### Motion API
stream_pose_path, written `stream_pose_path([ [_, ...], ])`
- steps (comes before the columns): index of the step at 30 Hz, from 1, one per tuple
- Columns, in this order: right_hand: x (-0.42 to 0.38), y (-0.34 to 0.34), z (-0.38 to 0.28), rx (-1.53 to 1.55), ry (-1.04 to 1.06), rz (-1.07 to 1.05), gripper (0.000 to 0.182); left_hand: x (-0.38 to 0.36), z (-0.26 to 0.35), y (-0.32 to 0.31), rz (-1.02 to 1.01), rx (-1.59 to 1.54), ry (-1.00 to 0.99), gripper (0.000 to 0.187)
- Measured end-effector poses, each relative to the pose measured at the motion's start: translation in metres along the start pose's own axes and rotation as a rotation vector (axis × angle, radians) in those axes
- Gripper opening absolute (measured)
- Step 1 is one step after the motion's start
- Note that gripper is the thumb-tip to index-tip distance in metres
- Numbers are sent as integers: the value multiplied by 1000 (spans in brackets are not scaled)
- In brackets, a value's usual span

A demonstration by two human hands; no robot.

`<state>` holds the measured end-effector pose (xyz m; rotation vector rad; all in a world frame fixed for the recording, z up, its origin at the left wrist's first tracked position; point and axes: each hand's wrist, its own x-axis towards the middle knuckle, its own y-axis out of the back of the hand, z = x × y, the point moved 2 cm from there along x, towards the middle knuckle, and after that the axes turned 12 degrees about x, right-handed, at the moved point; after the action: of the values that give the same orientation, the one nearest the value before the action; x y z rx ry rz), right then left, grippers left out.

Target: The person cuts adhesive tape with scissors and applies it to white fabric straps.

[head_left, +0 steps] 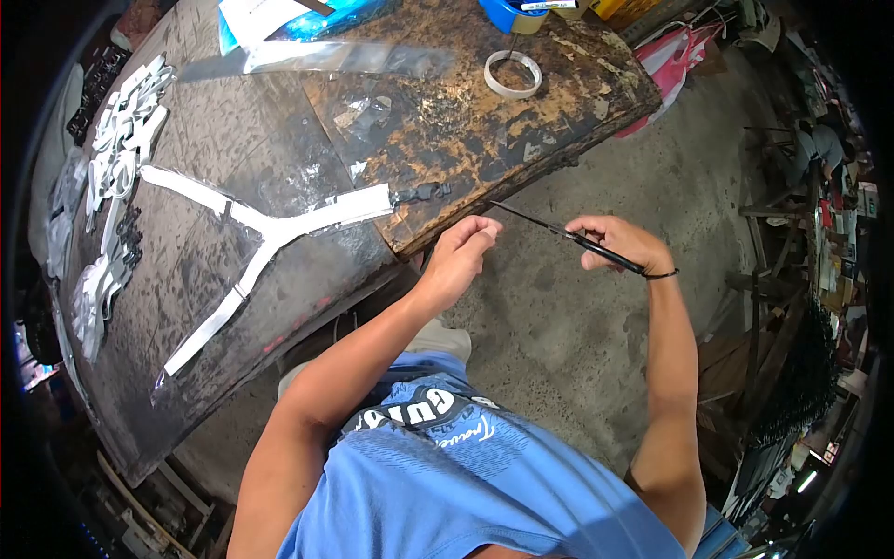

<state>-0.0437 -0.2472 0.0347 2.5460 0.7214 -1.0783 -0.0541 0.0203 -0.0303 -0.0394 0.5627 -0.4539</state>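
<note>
My right hand (622, 245) holds a pair of black scissors (535, 220) out past the table's edge, blades pointing left toward my other hand. The blades look close together. Just off the table corner, my left hand (458, 253) is closed in a pinch; whatever it holds, if anything, is too small to make out. Near it on the table lies a white Y-shaped strap (270, 228), spread flat. One arm of the strap ends at a black plastic buckle (424, 193) by the table edge. Small dark sliders sit on its other two arms.
A heap of white straps (126, 130) lies at the table's far left. A tape roll (512, 74), a clear plastic strip (345, 58) and a blue container (517, 17) are on the worn table (410, 121). Cluttered shelves (829, 214) stand at right.
</note>
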Motion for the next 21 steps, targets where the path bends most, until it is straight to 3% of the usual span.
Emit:
stream_pose_path([
  [1, 0, 1, 4, -4, 2, -6, 62, -4, 2, 3, 35, 45, -27, 22],
  [2, 2, 3, 15, -21, 71, -1, 76, -9, 3, 6, 37, 47, -29, 22],
  [5, -11, 5, 24, 62, 50, -38, 80, -15, 11, 15, 74, -19, -65, 27],
  [7, -16, 5, 28, 112, 53, -28, 77, -13, 21, 18, 214, 119, -323, 39],
  [8, -18, 5, 31, 196, 66, -14, 72, -9, 25, 19, 216, 120, -325, 39],
  [11, -18, -1, 40, 287, 122, 30, 70, 7, 54, 16, 563, 1008, -882, 75],
  [14, -20, -8, 44, 351, 194, 46, 71, 25, 54, 8, 585, 1227, -853, 86],
  [17, -20, -11, 48, 393, 235, 43, 67, 39, 54, 7, 542, 1254, -723, 84],
  [21, -20, -12, 53, 354, 243, 75, 67, 41, 48, 6, 557, 1169, -727, 82],
])
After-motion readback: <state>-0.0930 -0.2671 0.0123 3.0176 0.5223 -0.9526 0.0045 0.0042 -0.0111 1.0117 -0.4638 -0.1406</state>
